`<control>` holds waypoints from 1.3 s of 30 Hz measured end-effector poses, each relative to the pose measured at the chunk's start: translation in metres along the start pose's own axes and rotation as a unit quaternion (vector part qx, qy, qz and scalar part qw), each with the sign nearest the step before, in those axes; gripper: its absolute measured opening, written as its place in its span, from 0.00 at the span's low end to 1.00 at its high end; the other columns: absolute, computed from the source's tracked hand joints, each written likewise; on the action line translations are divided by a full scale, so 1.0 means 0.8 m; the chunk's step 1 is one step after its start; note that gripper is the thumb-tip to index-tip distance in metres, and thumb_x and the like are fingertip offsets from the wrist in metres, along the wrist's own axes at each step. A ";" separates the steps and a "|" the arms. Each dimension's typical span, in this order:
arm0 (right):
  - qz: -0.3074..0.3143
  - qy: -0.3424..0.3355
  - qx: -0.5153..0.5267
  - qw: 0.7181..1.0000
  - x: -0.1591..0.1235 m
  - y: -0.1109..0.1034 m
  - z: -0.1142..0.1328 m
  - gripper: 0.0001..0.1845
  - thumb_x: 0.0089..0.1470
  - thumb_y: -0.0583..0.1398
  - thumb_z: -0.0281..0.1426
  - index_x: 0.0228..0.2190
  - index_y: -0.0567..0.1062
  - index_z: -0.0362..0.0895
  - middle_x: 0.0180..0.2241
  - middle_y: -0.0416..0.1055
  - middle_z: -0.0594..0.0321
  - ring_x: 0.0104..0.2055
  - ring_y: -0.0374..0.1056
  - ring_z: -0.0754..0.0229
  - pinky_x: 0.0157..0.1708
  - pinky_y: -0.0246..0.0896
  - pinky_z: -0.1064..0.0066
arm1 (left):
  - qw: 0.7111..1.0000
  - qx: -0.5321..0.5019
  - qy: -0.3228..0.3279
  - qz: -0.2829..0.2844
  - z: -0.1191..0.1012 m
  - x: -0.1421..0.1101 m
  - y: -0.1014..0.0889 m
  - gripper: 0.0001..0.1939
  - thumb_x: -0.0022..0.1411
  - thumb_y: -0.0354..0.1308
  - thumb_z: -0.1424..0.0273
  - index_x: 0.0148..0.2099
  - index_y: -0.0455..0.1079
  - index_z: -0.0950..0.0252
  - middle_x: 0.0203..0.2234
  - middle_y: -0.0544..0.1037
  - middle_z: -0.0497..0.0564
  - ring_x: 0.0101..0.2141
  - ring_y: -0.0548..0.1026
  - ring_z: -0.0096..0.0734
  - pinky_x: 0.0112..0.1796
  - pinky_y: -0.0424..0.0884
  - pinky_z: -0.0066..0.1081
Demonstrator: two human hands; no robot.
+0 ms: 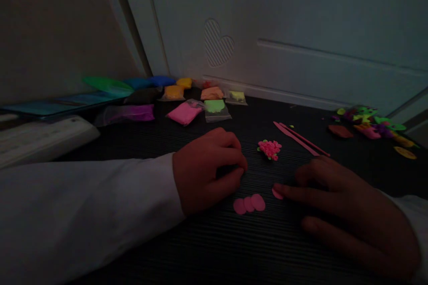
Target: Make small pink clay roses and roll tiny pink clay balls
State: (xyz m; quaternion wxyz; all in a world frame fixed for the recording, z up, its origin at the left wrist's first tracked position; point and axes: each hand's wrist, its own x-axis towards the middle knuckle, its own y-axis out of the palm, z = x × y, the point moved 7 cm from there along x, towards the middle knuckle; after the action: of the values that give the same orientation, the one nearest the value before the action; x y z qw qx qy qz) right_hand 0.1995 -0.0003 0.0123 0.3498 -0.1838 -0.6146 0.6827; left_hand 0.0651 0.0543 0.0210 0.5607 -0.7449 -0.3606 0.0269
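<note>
Pressing a pink disc (277,193) (dim light): right hand (334,196).

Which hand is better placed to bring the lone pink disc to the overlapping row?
Probably the right hand: one fingertip appears to touch the lone disc, while the left hand is curled away from it.

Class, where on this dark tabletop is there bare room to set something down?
Bare: the near stretch below the row of three pink discs, between the left sleeve and right hand; also between the light-green bag and pink tools. Crowded: the back left, with bags, and the far right, with colourful pieces.
</note>
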 end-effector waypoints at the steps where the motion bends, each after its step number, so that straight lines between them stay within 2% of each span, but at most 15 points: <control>1: -0.003 0.001 0.004 1.000 0.000 0.000 0.000 0.20 0.51 0.51 0.35 0.47 0.63 0.48 0.35 0.58 0.59 0.34 0.57 0.58 0.30 0.55 0.60 | 1.000 0.000 -0.002 0.002 0.000 0.000 0.000 0.09 0.53 0.49 0.74 0.33 0.70 0.66 0.30 0.66 0.50 0.33 0.64 0.27 0.35 0.60 0.29; 12: -0.029 0.011 0.006 1.000 -0.002 -0.005 -0.002 0.19 0.51 0.51 0.34 0.46 0.64 0.46 0.37 0.58 0.57 0.37 0.57 0.56 0.32 0.55 0.60 | 1.000 0.004 -0.004 0.002 0.000 0.000 0.000 0.09 0.53 0.49 0.74 0.33 0.70 0.65 0.31 0.67 0.50 0.34 0.64 0.28 0.35 0.61 0.29; 39: -0.010 -0.026 0.004 1.000 -0.005 -0.005 0.003 0.20 0.52 0.48 0.36 0.47 0.64 0.45 0.37 0.60 0.57 0.34 0.58 0.56 0.29 0.54 0.61 | 1.000 0.008 0.003 0.000 -0.001 0.001 0.000 0.09 0.53 0.49 0.74 0.33 0.70 0.65 0.31 0.67 0.50 0.33 0.65 0.27 0.35 0.61 0.30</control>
State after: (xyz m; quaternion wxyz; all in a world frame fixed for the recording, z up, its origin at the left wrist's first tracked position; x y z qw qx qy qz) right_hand 0.2014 -0.0049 0.0157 0.3409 -0.1584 -0.6224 0.6866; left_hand 0.0661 0.0539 0.0217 0.5673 -0.7407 -0.3588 0.0279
